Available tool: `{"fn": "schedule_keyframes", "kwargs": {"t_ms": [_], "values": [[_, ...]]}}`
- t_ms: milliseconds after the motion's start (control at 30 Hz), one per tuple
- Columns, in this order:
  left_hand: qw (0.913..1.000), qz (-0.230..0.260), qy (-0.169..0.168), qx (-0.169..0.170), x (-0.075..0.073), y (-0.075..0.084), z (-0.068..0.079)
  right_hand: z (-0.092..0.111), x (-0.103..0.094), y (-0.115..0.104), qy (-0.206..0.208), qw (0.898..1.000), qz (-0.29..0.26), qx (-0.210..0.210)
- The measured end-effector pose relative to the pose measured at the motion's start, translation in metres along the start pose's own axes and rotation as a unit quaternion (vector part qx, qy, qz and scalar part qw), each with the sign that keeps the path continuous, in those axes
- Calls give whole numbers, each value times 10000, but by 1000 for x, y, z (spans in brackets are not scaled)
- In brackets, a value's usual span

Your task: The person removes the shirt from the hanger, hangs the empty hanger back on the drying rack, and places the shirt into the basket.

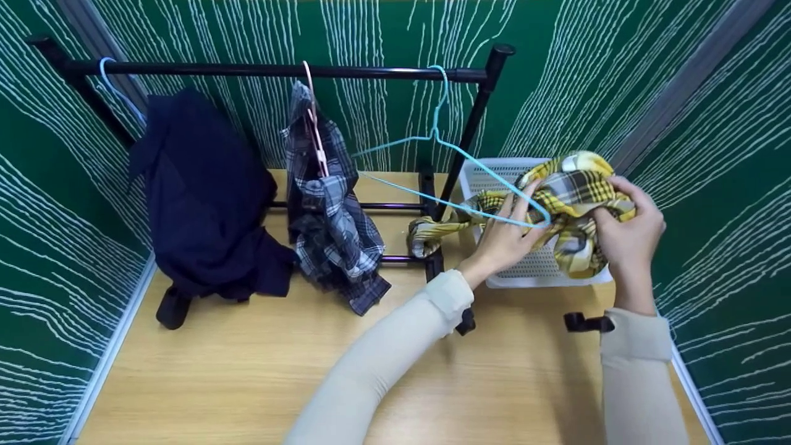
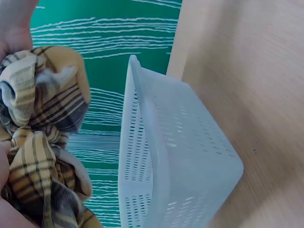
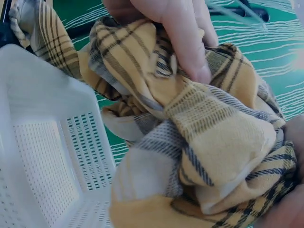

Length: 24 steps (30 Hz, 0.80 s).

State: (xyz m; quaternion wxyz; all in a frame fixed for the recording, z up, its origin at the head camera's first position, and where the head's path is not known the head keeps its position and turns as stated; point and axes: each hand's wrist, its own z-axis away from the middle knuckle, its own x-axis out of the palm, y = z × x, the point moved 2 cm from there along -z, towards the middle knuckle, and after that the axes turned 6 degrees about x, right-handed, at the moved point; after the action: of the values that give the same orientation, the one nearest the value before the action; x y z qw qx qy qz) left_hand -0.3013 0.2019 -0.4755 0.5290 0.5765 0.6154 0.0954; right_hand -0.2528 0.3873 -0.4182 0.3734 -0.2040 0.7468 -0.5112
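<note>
A bunched yellow, black and white plaid shirt (image 1: 581, 191) is held up between both hands, over the white basket. My left hand (image 1: 510, 235) grips its left part, with fingers pressed into the folds in the right wrist view. At the right side my right hand (image 1: 633, 228) pinches the cloth (image 3: 223, 137) between thumb and fingers. One twisted end of the shirt trails left past the basket rim. A light blue hanger (image 1: 488, 170) hangs bare from the rack, its right corner overlapping the left hand and shirt in the head view.
The black rack's rail (image 1: 247, 69) carries a navy garment (image 1: 204, 198) on a blue hanger and a grey-blue plaid shirt (image 1: 337, 210) on a pink hanger. The white perforated basket (image 2: 190, 128) stands at the rack's right end. Green walls with white lines enclose the wooden surface (image 1: 296, 371).
</note>
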Motion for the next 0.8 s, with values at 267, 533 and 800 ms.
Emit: {"fn": "schedule_keyframes", "kwargs": {"t_ms": [267, 533, 800], "values": [[9963, 791, -303, 118, 6, 2, -18, -29, 4, 0, 329, 9986, -128, -400], [9910, -26, -1179, -630, 19, -26, -10, -44, 23, 46, 188, 9909, 330, -1291], [9638, -1511, -2008, -886, 36, -51, 5, -39, 44, 106, -523, 9842, 904, -1428]]}}
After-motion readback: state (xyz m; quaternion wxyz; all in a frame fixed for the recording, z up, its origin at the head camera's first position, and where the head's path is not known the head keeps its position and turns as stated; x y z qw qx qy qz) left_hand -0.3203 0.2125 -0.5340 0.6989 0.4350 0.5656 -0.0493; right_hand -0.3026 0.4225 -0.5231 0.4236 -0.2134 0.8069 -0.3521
